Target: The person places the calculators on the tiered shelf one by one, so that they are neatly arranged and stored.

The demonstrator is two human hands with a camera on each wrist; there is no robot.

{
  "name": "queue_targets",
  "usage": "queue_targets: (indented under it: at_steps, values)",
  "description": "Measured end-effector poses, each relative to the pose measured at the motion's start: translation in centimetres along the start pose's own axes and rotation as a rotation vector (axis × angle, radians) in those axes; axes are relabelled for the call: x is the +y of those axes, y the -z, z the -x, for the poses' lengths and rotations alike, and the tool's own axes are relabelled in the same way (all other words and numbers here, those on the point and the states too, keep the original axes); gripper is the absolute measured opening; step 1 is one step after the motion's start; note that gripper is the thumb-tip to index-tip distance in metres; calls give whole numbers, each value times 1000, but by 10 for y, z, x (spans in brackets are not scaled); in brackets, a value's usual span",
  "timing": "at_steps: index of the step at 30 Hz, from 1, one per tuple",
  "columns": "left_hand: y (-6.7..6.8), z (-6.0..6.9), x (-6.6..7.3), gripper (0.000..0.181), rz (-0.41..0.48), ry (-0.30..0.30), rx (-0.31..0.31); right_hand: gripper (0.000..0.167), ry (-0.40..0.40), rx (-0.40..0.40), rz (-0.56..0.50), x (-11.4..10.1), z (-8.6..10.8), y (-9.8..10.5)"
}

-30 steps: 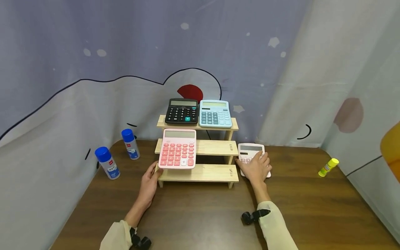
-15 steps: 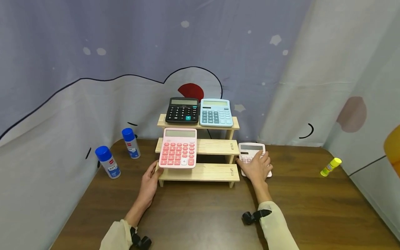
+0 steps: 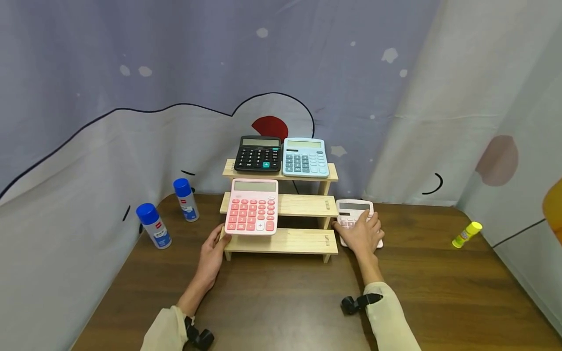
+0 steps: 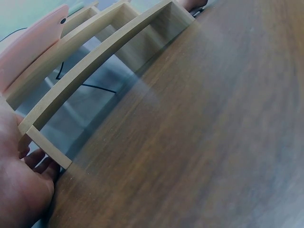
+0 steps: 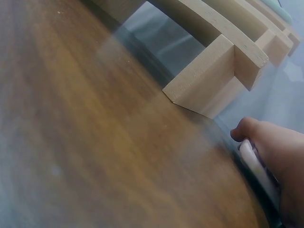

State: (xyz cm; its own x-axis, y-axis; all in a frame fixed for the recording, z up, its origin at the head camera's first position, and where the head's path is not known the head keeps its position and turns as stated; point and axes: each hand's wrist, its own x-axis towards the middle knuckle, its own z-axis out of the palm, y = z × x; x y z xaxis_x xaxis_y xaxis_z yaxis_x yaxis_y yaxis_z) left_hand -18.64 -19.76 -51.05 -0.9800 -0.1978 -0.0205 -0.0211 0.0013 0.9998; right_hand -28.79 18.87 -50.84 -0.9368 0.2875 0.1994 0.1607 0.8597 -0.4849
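Observation:
A three-tier wooden display stand (image 3: 307, 241) occupies the middle of the table. My left hand (image 3: 212, 258) grips the left end of its lowest tier; in the left wrist view its fingers (image 4: 42, 164) curl beside the stand's leg. A pink calculator (image 3: 252, 204) leans on the middle tier, just above that hand. To the right of the stand, my right hand (image 3: 362, 235) holds a pale pink calculator (image 3: 353, 206) lying on the table, covering most of its keys. Seen from the right wrist, the thumb (image 5: 247, 128) is at the calculator's edge (image 5: 254, 164).
On the top tier, a black calculator (image 3: 257, 153) and a light blue calculator (image 3: 305, 157) stand side by side. Two blue-capped cans (image 3: 153, 226) are at the table's left. A yellow glue stick (image 3: 467, 234) is at the right. A curtain (image 3: 197, 146) hangs behind.

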Motion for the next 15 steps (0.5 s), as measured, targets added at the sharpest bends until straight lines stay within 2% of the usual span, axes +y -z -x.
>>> queue_targets:
  at_steps: [8, 15]
  values:
    - [-1, 3, 2, 54, 14, 8, -16, 120, -17, -18, -14, 2, -1, 3]
    - [-1, 0, 2, 54, 0, 9, -10, 115, -22, 34, -111, 1, -5, 13]
